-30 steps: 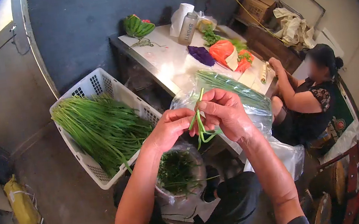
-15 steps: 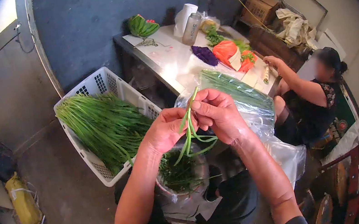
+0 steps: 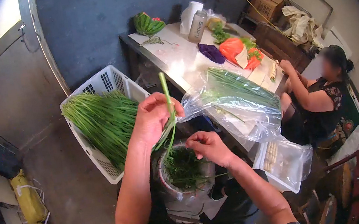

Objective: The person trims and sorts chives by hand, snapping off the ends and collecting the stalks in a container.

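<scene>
My left hand (image 3: pixel 155 117) is closed round a few green chives (image 3: pixel 165 88), held upright with their lower ends hanging. Just above the bucket (image 3: pixel 165 178), my right hand (image 3: pixel 210 148) has thumb and fingers pinched together; whatever lies between them, if anything, is too small to make out. Dark green scraps (image 3: pixel 185 168) fill the inside of the bucket. To the left, a white plastic crate (image 3: pixel 132 85) holds a large pile of long chives (image 3: pixel 100 121). A clear plastic bag (image 3: pixel 235 120) with more green stalks lies on the table, right of my left hand.
Along the wall runs a table (image 3: pixel 152 47) with a cut watermelon (image 3: pixel 148 24), a bottle (image 3: pixel 198 27) and orange bags (image 3: pixel 232 49). Another person (image 3: pixel 319 92) sits at its right. A white tray (image 3: pixel 279 166) is near my right forearm; a yellow sack (image 3: pixel 28 197) lies far left.
My hands have come apart. The left rose to the left with the chives, while the right dropped over the bucket. The white tray at right now shows more.
</scene>
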A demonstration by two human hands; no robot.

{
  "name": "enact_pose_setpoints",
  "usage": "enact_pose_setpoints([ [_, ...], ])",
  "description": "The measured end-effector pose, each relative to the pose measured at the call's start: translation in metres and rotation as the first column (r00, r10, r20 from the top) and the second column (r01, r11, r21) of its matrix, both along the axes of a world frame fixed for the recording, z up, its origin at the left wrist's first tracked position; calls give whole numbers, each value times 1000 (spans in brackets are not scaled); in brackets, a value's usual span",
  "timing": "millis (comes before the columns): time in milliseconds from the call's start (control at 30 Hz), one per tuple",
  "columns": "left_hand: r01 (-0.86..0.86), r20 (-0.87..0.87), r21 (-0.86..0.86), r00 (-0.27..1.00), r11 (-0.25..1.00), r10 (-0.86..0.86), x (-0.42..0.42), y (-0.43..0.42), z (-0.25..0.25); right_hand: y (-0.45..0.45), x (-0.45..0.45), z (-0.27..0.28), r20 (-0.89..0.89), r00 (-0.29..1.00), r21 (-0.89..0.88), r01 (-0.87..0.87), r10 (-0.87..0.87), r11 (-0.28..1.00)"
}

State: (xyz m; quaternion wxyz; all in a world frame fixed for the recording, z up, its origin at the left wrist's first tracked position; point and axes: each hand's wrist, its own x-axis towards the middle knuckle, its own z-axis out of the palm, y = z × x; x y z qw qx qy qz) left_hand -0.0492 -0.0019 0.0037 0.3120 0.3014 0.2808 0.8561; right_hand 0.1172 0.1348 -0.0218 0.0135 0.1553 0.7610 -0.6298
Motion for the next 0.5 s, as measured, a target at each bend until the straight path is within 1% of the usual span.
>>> enact_pose_setpoints([
  [67, -10, -98, -152, 995, 988, -5, 9, 3, 2, 1, 6, 3, -116, 988, 14, 101, -99, 995],
  [100, -56, -168, -169, 985, 984, 28, 12, 8, 0, 1, 5, 8, -191, 967, -55, 162, -170, 985],
  [133, -47, -170, -171, 985, 984, 17, 14, 11, -1, 3, 5, 16, -191, 965, -58, 172, -180, 983],
  [200, -47, -206, -270, 979, 962, -9, 20, 15, 2, 6, 5, 34, -273, 923, -65, 263, -271, 963],
  [233, -36, -220, -290, 975, 956, -30, 22, 18, -1, 5, 5, 40, -301, 905, -53, 299, -301, 953],
  [267, -30, -220, -291, 975, 956, -37, 24, 20, -1, 3, 4, 45, -301, 903, -55, 305, -307, 951],
  [333, -44, -292, -354, 954, 934, -66, 30, 24, -1, 1, 3, 50, -419, 844, -107, 320, -335, 941],
  [367, -54, -301, -397, 951, 916, -75, 33, 26, -2, 1, 3, 49, -417, 842, -111, 325, -341, 939],
  [400, -50, -300, -400, 951, 915, -80, 36, 27, -3, 1, 2, 48, -419, 842, -104, 328, -341, 939],
  [467, -106, -374, -435, 925, 894, -72, 38, 30, -6, 3, 3, 44, -421, 839, -101, 333, -343, 938],
  [500, -105, -375, -437, 924, 893, -75, 39, 30, -6, 4, 4, 42, -401, 850, -60, 348, -342, 935],
])
